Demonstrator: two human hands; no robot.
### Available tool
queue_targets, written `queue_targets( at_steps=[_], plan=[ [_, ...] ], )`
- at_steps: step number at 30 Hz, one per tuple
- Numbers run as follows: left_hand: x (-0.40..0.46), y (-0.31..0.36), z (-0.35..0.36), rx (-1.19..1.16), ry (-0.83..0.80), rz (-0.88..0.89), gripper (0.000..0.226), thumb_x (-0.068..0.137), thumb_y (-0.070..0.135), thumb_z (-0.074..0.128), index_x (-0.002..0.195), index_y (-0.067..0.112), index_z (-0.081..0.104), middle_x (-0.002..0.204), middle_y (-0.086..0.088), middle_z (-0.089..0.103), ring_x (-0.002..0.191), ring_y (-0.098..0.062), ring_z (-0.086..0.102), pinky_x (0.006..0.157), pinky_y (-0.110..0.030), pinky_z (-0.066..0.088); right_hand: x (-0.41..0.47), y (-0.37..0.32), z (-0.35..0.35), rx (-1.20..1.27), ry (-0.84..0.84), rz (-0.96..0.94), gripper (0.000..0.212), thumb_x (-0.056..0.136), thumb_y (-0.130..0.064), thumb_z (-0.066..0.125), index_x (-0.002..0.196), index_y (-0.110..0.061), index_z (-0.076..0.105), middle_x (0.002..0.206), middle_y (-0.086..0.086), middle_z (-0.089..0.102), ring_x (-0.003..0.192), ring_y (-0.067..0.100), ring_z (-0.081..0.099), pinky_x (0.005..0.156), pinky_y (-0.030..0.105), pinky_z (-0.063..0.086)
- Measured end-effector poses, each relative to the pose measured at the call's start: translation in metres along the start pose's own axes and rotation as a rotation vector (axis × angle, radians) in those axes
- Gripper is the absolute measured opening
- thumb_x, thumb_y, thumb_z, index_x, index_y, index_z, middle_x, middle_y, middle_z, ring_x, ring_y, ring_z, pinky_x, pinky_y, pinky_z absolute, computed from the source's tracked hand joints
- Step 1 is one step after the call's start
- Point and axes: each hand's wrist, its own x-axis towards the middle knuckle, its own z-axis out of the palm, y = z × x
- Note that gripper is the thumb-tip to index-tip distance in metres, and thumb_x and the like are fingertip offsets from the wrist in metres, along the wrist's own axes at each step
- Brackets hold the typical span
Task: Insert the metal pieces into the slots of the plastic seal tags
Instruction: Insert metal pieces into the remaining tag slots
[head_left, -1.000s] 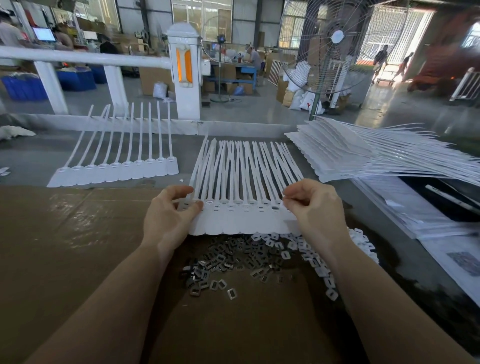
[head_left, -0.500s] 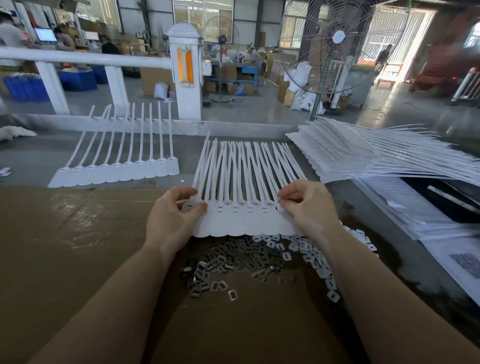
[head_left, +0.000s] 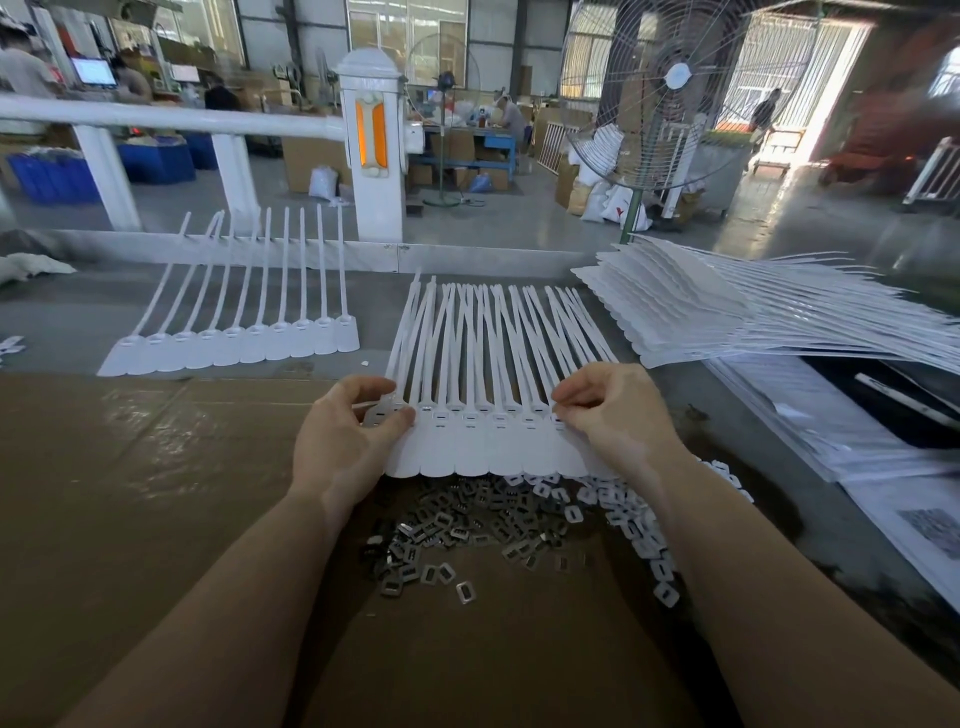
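left hand (head_left: 345, 441): thumb and fingers pinched on the left end of the tag strip (head_left: 488, 447), at the head of the leftmost tag.
right hand (head_left: 613, 415): fingers curled at the right end of the strip, fingertips on the last tag's head. Looks like a pinch; whether a metal piece is between the fingertips I cannot tell.
strip position: held between both hands, just above the heap of metal pieces (head_left: 467, 530), over the cardboard sheet (head_left: 130, 493) on the table (head_left: 62, 322).
strip axis: row of heads runs left to right between the hands; tails (head_left: 493, 332) point away from the person, fanned and crossing each other.
strip look: white plastic, heads joined side by side, each with a small rectangular slot near the tail root. Some slots show a dark or metallic spot, so probably partly loaded; too small to count.
key relation: metal pieces lie directly below and nearer the person than the strip. Right hand is nearest the white-looking pieces at the heap's right edge; left hand sits above the heap's left side.
next, my guess: one hand drops to the heap for a piece, the other holds the strip.
other stock: a second strip (head_left: 234, 348) lies flat at the far left; a big stack of strips (head_left: 727, 317) sits at the right.
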Motion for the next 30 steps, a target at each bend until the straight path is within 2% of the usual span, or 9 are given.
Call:
queue_targets(
  at_steps=[7,12,16,19,21,24,27,30],
  plan=[
    [-0.001,0.001,0.000,0.007,-0.002,0.009,0.027,0.079,0.024,0.074,0.102,0.030,0.060,0.103,0.010,0.060,0.102,-0.013,0.056,0.094,-0.037,0.047,0.001,-0.003,0.001,-0.010,-0.007,0.055,0.022,0.077,0.003,0.069,0.076,-0.019,0.067,0.071,-0.006,0.064,0.067,0.005,0.058,0.063,0.012,0.045],
    [-0.001,0.002,0.000,0.019,0.001,0.019,0.027,0.079,0.023,0.074,0.101,0.029,0.060,0.105,0.008,0.061,0.103,-0.014,0.056,0.094,-0.038,0.046,0.006,-0.006,0.003,0.022,-0.036,0.165,0.029,0.076,0.005,0.068,0.069,-0.023,0.066,0.076,-0.004,0.065,0.079,0.011,0.062,0.079,0.026,0.051],
    [-0.001,0.001,-0.001,0.013,0.001,0.023,0.027,0.079,0.023,0.074,0.102,0.028,0.061,0.105,0.009,0.060,0.103,-0.012,0.054,0.094,-0.034,0.045,0.000,-0.004,0.004,-0.040,0.002,0.094,0.026,0.080,-0.003,0.068,0.071,-0.027,0.065,0.077,-0.008,0.065,0.076,0.005,0.060,0.076,0.022,0.050],
    [-0.001,0.001,-0.001,-0.001,0.004,0.023,0.027,0.080,0.022,0.074,0.104,0.025,0.062,0.104,0.008,0.060,0.104,-0.012,0.054,0.095,-0.033,0.044,-0.011,-0.005,0.002,-0.104,0.029,0.013,0.018,0.085,-0.006,0.062,0.084,-0.022,0.069,0.085,-0.007,0.066,0.081,0.006,0.060,0.072,0.015,0.044],
    [-0.001,0.001,-0.001,-0.005,0.000,0.028,0.027,0.081,0.022,0.073,0.105,0.024,0.062,0.103,0.008,0.060,0.104,-0.012,0.053,0.093,-0.030,0.042,-0.023,-0.007,0.000,-0.171,0.069,-0.048,0.016,0.087,-0.007,0.059,0.093,-0.018,0.070,0.091,-0.006,0.065,0.083,0.009,0.061,0.076,0.018,0.045],
    [0.000,0.000,0.000,-0.002,-0.001,0.035,0.025,0.081,0.022,0.073,0.102,0.025,0.061,0.101,0.009,0.059,0.102,-0.010,0.052,0.089,-0.026,0.039,-0.045,-0.010,-0.004,-0.257,0.112,-0.124,0.014,0.087,-0.010,0.061,0.093,-0.019,0.070,0.090,-0.005,0.064,0.083,0.010,0.058,0.078,0.022,0.046],
    [0.000,0.000,0.000,-0.017,-0.008,0.027,0.024,0.081,0.022,0.073,0.101,0.026,0.060,0.101,0.008,0.060,0.102,-0.011,0.052,0.090,-0.027,0.040,-0.065,-0.012,-0.007,-0.343,0.058,-0.148,0.010,0.087,-0.015,0.062,0.091,-0.021,0.069,0.089,-0.005,0.063,0.080,0.009,0.056,0.076,0.021,0.046],
    [0.000,-0.001,0.000,-0.011,-0.006,0.020,0.024,0.081,0.024,0.073,0.101,0.026,0.060,0.104,0.006,0.061,0.103,-0.011,0.053,0.094,-0.031,0.042,-0.078,-0.012,-0.007,-0.451,-0.023,-0.144,0.014,0.089,-0.017,0.058,0.095,-0.026,0.068,0.095,-0.006,0.063,0.088,0.011,0.056,0.082,0.027,0.047]
  ],
)
